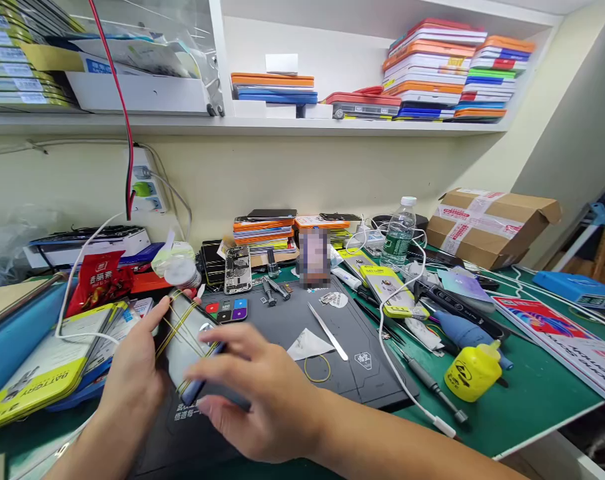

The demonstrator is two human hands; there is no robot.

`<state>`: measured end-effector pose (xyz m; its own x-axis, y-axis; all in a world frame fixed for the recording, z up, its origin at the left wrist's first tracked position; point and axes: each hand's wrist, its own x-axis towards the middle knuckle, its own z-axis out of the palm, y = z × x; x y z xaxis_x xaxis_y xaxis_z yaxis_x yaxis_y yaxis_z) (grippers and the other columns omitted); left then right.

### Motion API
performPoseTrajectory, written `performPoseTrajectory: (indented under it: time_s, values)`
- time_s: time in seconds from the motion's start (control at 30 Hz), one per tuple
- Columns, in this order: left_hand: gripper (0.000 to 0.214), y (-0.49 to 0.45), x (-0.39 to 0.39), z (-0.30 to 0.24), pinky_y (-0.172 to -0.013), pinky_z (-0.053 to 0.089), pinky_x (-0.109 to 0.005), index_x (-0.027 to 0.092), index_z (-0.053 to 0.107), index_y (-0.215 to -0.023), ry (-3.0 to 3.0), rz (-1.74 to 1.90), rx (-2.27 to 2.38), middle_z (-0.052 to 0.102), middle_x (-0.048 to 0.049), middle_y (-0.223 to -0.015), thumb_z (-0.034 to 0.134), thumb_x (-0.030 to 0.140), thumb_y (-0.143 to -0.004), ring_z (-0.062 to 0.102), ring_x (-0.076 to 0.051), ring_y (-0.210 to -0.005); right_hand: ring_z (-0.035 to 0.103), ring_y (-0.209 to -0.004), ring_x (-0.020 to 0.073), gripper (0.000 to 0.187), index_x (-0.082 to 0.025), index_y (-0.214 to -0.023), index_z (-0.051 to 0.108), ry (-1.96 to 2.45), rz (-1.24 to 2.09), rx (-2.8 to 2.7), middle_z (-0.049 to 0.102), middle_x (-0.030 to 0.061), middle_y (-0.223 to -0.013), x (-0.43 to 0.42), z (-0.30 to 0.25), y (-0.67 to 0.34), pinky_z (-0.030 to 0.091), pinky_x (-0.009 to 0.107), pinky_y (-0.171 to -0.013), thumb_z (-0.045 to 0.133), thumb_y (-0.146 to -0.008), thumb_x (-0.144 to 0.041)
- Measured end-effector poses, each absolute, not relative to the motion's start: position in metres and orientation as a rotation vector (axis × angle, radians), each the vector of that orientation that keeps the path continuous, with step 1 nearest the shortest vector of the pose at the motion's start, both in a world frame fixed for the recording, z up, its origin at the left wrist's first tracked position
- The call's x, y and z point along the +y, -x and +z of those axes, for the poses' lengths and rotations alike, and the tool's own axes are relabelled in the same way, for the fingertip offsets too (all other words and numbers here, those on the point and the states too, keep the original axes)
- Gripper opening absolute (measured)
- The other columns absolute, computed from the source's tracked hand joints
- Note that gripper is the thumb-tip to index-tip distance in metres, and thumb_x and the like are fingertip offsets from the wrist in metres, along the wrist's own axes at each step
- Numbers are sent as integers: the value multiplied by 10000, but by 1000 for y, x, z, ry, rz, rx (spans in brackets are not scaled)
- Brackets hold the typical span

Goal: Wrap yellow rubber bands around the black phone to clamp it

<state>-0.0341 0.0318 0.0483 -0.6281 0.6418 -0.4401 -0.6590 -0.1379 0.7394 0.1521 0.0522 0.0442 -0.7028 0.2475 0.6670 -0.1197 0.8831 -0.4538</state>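
A smartphone [182, 343] with a pale back is tilted up above the mat, bound with several yellow rubber bands [181, 320]. Round its left edge my left hand [137, 360] is closed, thumb along the upper side. My right hand [262, 393] is at the phone's right side, fingers apart and bent; the index finger overlaps the lower back, and the thumb is by the bottom corner. Whether those fingertips touch a band I cannot make out. On the dark mat [277, 320] lie a loose rubber band [317, 379], a white cloth [310, 345] and white tweezers [328, 332].
Battery packs [47, 373] and a red packet [97, 280] lie left. To the right are a yellow bottle [473, 373], a screwdriver [435, 387], a white cable [382, 333] and a water bottle [400, 233]. A cardboard box [482, 227] stands behind; a shelf [332, 128] hangs above.
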Motion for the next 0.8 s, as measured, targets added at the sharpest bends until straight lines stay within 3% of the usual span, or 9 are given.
performPoseTrajectory:
  time_s: [0.07,0.1,0.2,0.27,0.37,0.5,0.67,0.73,0.8]
  values:
    - [209,32,32,49,-781,623,-227,162,760,-1051,-71,1952,1198,751,-37,-886,602,236,-934,719,-123,-724,510,-1355,184,495,-185,-1308,579,253,736,-2136,532,111,-1395,54,44,-150,454,285,-1122,751,-858,-302]
    - [212,32,31,50,-790,621,-217,166,766,-1053,-119,1996,1180,757,-30,-926,603,232,-935,721,-115,-738,564,-1296,199,567,-203,-1337,545,341,901,-2074,559,108,-1356,55,43,-149,503,317,-1074,778,-834,-326]
    - [221,32,30,49,-784,618,-195,151,768,-1048,-170,2064,1120,761,-24,-971,579,209,-948,718,-103,-760,734,-859,193,628,-261,-1444,416,584,1643,-1848,652,83,-1203,63,39,-145,604,295,-692,695,-886,-336]
    - [247,34,28,48,-728,614,-186,130,748,-1099,-172,2050,1080,759,-47,-1002,556,196,-957,709,-102,-747,735,-753,201,611,-210,-1458,396,668,1872,-1679,684,93,-1102,70,37,-144,574,256,-606,637,-903,-297]
    - [293,38,26,44,-622,599,-196,120,704,-1178,-184,2004,1078,742,-96,-1095,578,273,-962,703,-117,-735,730,-757,199,643,-147,-1454,413,751,1840,-1588,698,95,-1023,81,40,-145,582,264,-651,669,-889,-317]
    - [232,38,22,42,-671,639,-304,171,698,-1113,-291,1937,1223,739,-80,-1107,641,298,-927,731,-172,-836,684,-900,193,697,-147,-1467,449,826,1671,-1510,688,89,-1038,95,51,-153,601,287,-668,710,-879,-415]
    - [390,25,15,45,-409,556,-297,184,634,-1243,-608,1505,1325,692,-102,-1277,623,419,-932,753,-265,-853,666,-956,177,653,-176,-1387,521,881,1540,-1334,682,90,-1112,115,56,-163,579,247,-702,733,-872,-516]
    - [479,19,10,42,-514,624,-311,192,604,-1288,-807,1516,1351,676,-90,-1315,612,511,-931,757,-251,-880,679,-1020,186,680,-213,-1408,471,859,1581,-1261,665,89,-1198,118,57,-163,579,266,-797,727,-873,-547]
    - [462,14,4,34,-753,661,-282,231,606,-1303,-1113,1659,1469,692,-39,-1296,566,536,-959,750,-197,-965,699,-1045,233,832,-281,-1494,315,800,1699,-1220,637,102,-1277,115,57,-161,569,364,-910,723,-851,-617]
